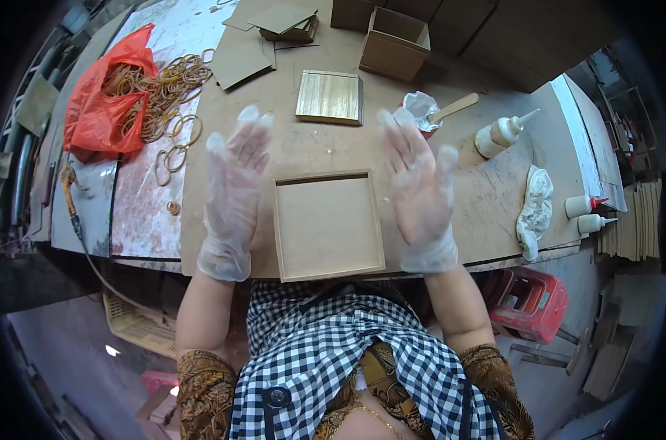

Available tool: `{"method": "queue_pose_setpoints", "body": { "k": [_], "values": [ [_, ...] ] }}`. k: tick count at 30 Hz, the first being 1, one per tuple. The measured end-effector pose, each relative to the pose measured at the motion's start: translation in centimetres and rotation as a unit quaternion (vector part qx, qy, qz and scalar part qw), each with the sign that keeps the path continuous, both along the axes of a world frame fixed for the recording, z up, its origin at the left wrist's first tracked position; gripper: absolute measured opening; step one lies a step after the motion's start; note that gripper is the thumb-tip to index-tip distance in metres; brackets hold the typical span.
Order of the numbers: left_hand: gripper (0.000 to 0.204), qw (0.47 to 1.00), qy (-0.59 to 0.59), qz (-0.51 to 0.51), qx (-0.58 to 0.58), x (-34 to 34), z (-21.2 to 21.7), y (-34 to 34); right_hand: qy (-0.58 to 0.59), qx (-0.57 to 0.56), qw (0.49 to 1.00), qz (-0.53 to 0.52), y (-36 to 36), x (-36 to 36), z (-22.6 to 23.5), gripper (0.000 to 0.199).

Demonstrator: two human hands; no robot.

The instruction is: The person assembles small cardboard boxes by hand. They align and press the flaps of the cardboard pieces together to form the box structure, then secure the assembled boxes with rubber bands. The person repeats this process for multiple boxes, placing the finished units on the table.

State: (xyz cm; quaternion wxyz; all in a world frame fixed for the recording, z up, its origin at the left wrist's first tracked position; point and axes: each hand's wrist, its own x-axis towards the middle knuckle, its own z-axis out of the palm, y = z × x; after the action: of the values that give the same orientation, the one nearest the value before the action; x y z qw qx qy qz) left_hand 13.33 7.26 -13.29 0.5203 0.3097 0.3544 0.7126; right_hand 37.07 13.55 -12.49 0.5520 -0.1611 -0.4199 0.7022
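A shallow square wooden tray (pixel 328 229) with a thin raised rim lies at the table's front edge, between my hands. My left hand (pixel 234 180), in a translucent glove, is raised palm up to the left of it, fingers outstretched and holding nothing. On the other side my right hand (pixel 421 180), gloved the same way, is also palm up with its fingers apart. Both hands are slightly blurred and appear apart from the tray. Beyond the tray sits a small wooden block or lid (pixel 328 97) with a shiny, grained top.
A red plastic bag (pixel 113 103) spills rubber bands (pixel 175 81) at left. Thin boards (pixel 241 62) and an open wooden box (pixel 395 44) stand at the back. To the right are a tub with a stick (pixel 454 108), a glue bottle (pixel 498 137) and a white cloth (pixel 535 209).
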Motion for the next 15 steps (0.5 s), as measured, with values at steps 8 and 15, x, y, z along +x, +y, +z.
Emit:
{"method": "queue_pose_setpoints", "body": {
  "k": [8, 15],
  "values": [
    [0.067, 0.989, 0.018, -0.058, -0.138, 4.6, 0.3, -3.6, -0.271, 0.089, 0.954, -0.095, -8.8, -1.2, 1.0, 0.078],
    [0.063, 0.985, 0.047, 0.138, -0.091, 7.0, 1.2, -5.8, -0.003, -0.127, 0.986, 0.109, -2.5, -0.8, 0.4, 0.086]
  ]
}}
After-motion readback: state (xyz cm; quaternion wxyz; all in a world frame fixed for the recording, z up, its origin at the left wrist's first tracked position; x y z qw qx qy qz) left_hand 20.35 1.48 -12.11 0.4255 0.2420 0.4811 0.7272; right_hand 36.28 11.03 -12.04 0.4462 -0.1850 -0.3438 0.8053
